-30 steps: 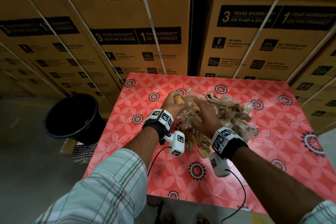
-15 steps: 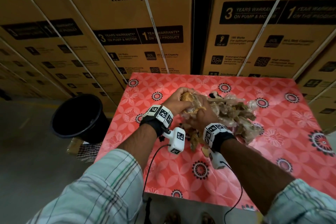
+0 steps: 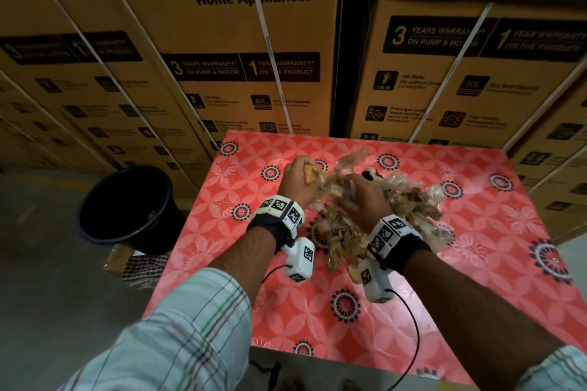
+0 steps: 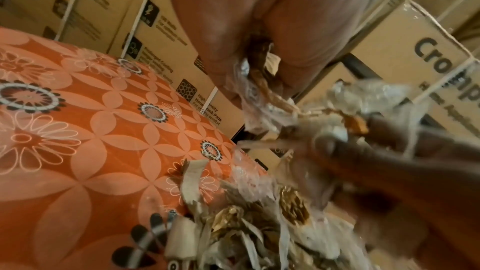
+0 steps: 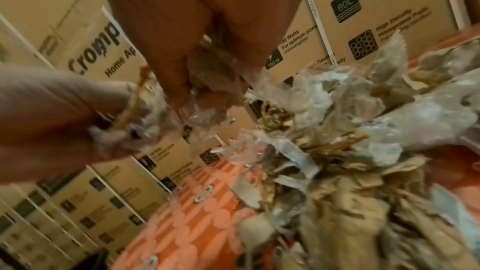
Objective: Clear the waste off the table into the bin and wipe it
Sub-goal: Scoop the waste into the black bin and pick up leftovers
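Observation:
A heap of waste, brown paper scraps and crumpled clear plastic, lies on the red flowered table. My left hand grips a clump of scraps at the heap's left end; the left wrist view shows my left hand curled round strips and plastic. My right hand is over the heap's middle, and in the right wrist view my right hand pinches clear plastic. The waste spreads below it. The black bin stands on the floor left of the table.
Stacked cardboard appliance boxes wall off the far side of the table. A checked cloth lies on a small box beside the bin. Cables run from both wrist cameras toward the table's near edge.
Both hands have closed tighter on the waste and lifted its left part slightly. The head view has shifted so the bin and table sit further right.

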A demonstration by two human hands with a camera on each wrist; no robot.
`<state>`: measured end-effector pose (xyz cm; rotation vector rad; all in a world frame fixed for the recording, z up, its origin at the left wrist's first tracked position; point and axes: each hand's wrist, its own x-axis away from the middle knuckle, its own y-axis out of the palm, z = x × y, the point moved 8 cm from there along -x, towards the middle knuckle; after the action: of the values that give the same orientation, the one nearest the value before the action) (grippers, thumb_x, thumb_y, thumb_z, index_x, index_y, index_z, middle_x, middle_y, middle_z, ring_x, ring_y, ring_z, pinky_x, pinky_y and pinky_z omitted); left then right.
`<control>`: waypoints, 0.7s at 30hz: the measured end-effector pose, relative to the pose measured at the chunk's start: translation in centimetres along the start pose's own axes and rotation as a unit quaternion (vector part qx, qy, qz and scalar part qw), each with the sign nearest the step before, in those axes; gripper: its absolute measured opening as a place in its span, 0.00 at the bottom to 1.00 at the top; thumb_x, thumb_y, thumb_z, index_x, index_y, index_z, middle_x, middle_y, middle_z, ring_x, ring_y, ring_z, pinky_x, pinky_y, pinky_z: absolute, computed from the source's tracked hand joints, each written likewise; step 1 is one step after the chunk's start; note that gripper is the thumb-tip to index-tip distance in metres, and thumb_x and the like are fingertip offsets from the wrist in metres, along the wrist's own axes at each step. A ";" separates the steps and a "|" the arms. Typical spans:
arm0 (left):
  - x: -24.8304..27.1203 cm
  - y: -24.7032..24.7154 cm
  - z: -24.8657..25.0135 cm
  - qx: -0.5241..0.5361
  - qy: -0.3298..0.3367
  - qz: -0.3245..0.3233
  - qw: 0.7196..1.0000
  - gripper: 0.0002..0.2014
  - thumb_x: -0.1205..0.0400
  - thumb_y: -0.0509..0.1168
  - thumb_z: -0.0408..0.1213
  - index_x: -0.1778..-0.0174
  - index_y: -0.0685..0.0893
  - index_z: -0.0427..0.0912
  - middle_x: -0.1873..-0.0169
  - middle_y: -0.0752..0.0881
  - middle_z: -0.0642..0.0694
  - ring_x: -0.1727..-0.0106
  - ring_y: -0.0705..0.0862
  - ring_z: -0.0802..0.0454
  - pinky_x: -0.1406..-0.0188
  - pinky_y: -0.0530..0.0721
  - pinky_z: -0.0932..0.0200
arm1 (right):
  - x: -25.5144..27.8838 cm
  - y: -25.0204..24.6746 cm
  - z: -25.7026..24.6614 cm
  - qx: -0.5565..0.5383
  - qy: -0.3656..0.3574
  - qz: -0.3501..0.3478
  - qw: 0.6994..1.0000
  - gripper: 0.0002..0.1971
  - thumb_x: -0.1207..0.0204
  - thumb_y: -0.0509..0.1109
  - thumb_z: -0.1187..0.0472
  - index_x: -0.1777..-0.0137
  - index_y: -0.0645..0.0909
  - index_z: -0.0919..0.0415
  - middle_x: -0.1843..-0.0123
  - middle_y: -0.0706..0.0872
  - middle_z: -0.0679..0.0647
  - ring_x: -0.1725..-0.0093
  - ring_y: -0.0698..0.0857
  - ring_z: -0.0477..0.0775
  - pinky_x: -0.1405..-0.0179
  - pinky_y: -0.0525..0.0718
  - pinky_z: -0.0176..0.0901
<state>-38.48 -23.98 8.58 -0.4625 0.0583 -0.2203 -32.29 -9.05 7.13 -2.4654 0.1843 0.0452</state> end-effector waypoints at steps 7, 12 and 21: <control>0.4 0.7 0.7 -0.001 -0.022 0.029 0.999 0.22 0.23 0.61 0.20 0.36 0.76 0.44 0.40 0.71 0.42 0.52 0.76 0.49 0.51 0.81 0.57 | 0.2 -0.5 -2.4 -0.212 0.034 -0.027 0.976 0.17 0.27 0.71 0.71 0.43 0.81 0.52 0.48 0.88 0.54 0.52 0.88 0.59 0.48 0.87 0.63; -0.1 0.6 2.0 0.019 -0.009 -0.010 1.000 0.20 0.20 0.60 0.23 0.34 0.76 0.45 0.37 0.69 0.43 0.44 0.75 0.51 0.48 0.81 0.63 | 0.5 -0.7 -3.0 -0.315 0.028 -0.055 0.947 0.16 0.29 0.67 0.75 0.41 0.81 0.66 0.47 0.86 0.70 0.51 0.85 0.71 0.51 0.84 0.66; 1.3 2.5 1.7 0.070 -0.101 -0.104 0.987 0.27 0.18 0.65 0.52 0.25 0.68 0.47 0.33 0.61 0.46 0.40 0.73 0.52 0.53 0.83 0.64 | 0.7 -0.8 -2.6 -0.233 0.034 0.011 0.972 0.08 0.26 0.70 0.73 0.53 0.87 0.61 0.57 0.91 0.61 0.59 0.90 0.61 0.57 0.89 0.61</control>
<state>-36.56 -21.29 8.98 -0.3476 -0.2033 -0.3780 -31.53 -10.18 9.61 -2.9359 0.2554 0.0146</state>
